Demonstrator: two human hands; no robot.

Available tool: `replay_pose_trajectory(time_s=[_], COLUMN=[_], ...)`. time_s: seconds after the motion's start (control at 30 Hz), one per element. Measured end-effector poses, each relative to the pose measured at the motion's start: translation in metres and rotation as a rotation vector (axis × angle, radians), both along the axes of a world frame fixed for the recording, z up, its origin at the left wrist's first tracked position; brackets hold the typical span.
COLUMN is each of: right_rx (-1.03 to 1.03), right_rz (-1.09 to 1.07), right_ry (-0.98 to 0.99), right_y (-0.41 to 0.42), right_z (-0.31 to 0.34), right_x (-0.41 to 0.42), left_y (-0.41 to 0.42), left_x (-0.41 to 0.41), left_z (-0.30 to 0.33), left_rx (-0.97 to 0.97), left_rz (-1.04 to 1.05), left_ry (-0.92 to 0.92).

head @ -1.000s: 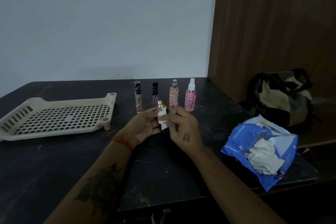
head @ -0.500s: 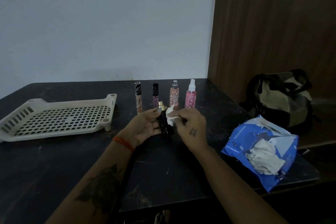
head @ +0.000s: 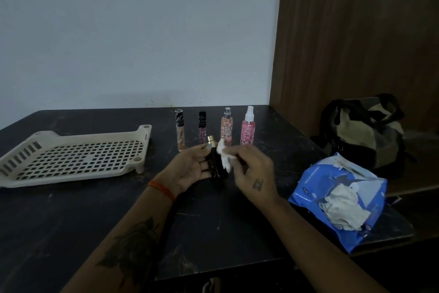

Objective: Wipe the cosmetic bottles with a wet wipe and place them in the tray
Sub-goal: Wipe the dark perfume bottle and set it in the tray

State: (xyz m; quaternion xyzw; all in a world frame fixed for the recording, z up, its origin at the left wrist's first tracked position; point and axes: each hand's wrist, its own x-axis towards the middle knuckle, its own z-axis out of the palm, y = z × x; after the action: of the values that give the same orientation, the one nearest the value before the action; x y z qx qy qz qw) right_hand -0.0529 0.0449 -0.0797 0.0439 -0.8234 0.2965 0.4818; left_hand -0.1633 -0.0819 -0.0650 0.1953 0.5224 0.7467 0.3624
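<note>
While my left hand (head: 190,169) holds the dark bottle (head: 216,164) upright near the middle of the frame, fingers curled round its lower half, my right hand (head: 251,169) pinches a crumpled wet wipe (head: 224,156) against the bottle's right side, just below the gold cap (head: 212,141). I judge the wiping is under way and nothing has gone into the tray (head: 71,157), which sits at the left of the frame, well apart from my hands.

Slip is my main worry. A wet, glossy bottle held only by its base could twist out of my fingers if I rub hard near the cap. Just behind my hands stand four more bottles in a row: two slim tubes (head: 179,130) and two spray bottles (head: 248,126). They are tall and narrow, so a stray knuckle or a dropped bottle could topple them like skittles. The wipe is bunched small, so I may miss the far side. The blue wipe pack (head: 337,200) lies open at the lower right, close to the table (head: 71,221) edge.
</note>
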Motion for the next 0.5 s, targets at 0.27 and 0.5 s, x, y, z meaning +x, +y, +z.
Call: replay_pose_trajectory(time_s=[0.27, 0.5], right_rx=[0.038, 0.129], right_rz=[0.034, 0.117], right_ry=[-0.124, -0.176], right_y=[0.0025, -0.0034], right_z=[0.0008, -0.0008], right_x=[0.0017, 0.0029], left_y=[0.0007, 0.0009], left_x=[-0.0016, -0.0009], left_z=[0.0006, 0.0004], left_rx=[-0.001, 0.002], left_rz=[0.010, 0.012], left_ry=[0.022, 0.018])
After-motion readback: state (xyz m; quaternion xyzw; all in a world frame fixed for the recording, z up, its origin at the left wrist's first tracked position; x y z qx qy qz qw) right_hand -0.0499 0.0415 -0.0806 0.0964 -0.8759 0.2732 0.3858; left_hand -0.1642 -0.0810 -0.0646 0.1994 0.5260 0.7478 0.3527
